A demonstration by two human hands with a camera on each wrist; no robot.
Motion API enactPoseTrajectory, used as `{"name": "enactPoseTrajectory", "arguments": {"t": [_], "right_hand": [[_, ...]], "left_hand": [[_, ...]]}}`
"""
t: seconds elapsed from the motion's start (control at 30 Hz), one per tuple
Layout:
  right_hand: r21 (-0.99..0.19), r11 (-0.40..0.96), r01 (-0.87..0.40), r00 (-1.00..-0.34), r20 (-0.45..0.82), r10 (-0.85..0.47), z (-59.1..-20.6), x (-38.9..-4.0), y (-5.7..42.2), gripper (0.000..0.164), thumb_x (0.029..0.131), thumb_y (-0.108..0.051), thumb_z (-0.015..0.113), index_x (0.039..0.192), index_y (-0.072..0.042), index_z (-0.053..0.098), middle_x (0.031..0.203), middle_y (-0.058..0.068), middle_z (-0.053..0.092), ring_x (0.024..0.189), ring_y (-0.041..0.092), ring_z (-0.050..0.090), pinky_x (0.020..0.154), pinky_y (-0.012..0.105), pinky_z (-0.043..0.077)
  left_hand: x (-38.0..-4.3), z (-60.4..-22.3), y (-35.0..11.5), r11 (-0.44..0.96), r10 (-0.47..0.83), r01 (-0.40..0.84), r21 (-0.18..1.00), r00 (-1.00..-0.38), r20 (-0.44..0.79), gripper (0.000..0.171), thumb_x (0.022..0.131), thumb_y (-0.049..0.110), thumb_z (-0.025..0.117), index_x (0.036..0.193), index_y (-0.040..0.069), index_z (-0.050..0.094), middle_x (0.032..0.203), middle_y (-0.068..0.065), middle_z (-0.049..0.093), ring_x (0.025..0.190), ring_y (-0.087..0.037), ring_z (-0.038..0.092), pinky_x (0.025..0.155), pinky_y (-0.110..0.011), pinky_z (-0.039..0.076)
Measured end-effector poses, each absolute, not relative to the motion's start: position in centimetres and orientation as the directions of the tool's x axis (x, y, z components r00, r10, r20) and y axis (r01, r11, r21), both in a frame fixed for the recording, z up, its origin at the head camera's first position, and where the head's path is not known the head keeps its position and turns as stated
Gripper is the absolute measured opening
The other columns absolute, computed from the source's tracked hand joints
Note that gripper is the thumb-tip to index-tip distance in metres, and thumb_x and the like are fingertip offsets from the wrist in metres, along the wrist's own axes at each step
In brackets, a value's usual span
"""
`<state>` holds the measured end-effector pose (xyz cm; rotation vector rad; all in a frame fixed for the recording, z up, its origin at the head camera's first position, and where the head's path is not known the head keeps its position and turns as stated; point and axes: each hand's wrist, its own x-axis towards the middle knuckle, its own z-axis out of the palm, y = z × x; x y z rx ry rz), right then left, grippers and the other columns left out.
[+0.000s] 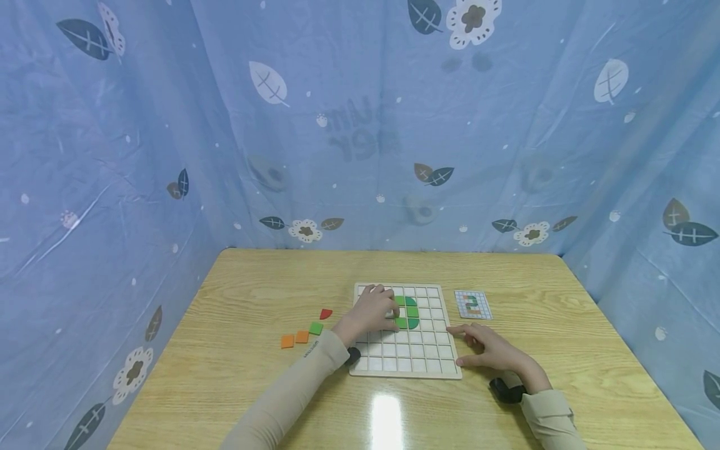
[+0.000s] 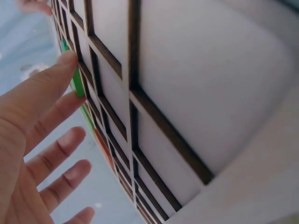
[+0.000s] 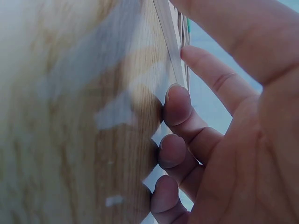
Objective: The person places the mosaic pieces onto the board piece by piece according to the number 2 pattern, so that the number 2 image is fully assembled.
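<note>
A white grid board with a pale wooden rim lies on the table. My left hand reaches over its left part. In the left wrist view, thumb and index finger pinch a green square tile at the grid, the other fingers spread. Beside the fingertips, green tiles, some with rounded corners, sit in the grid. An orange-red piece also shows there in the left wrist view. My right hand rests at the board's right edge, index fingertip at the rim and thumb near the lower corner, holding no tile.
Left of the board lie a red quarter-round tile, a green square and two orange squares. A pattern card with a coloured figure lies right of the board. A blue patterned curtain surrounds the wooden table.
</note>
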<state>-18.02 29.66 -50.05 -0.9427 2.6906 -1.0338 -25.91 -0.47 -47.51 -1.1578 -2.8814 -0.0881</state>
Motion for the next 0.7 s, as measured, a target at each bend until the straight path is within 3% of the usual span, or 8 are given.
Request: {"name": "enactPoseTrajectory", "arguments": {"t": [0.27,0.5,0.7], "right_hand": [[-0.624,0.578,-0.526,-0.800,0.131,-0.586,-50.3,-18.1,29.7,0.060,0.077,-0.028,0.075,0.127,-0.005,0.053,0.086,0.001,0.048,0.076,0.013,0.039,0.062,0.023,0.033],[-0.629,0.592,-0.505,-0.812,0.112,-0.574,-49.1,-17.4,29.0,0.057,0.077,-0.017,0.075,0.125,0.004,0.052,0.086,0.008,0.050,0.075,0.021,0.040,0.061,0.027,0.033],[-0.625,0.588,-0.513,-0.807,0.117,-0.579,-50.1,-18.0,29.6,0.060,0.077,-0.027,0.074,0.128,-0.005,0.052,0.085,0.003,0.048,0.075,0.013,0.038,0.062,0.021,0.030]], "left_hand": [[-25.9,-47.7,-0.6,0.720,0.689,0.693,0.046,-0.721,0.070,0.030,0.073,0.056,0.068,0.094,0.034,0.070,0.105,0.009,0.057,0.106,-0.014,0.048,0.104,-0.045,0.032],[-25.9,-47.8,-0.7,0.725,0.683,0.686,0.057,-0.727,0.070,0.030,0.075,0.054,0.068,0.096,0.033,0.071,0.106,0.008,0.058,0.104,-0.015,0.048,0.103,-0.046,0.033],[-25.7,-47.8,-1.0,0.731,0.675,0.679,0.071,-0.734,0.073,0.028,0.076,0.052,0.068,0.097,0.033,0.071,0.108,0.008,0.059,0.103,-0.015,0.048,0.103,-0.045,0.033]]}}
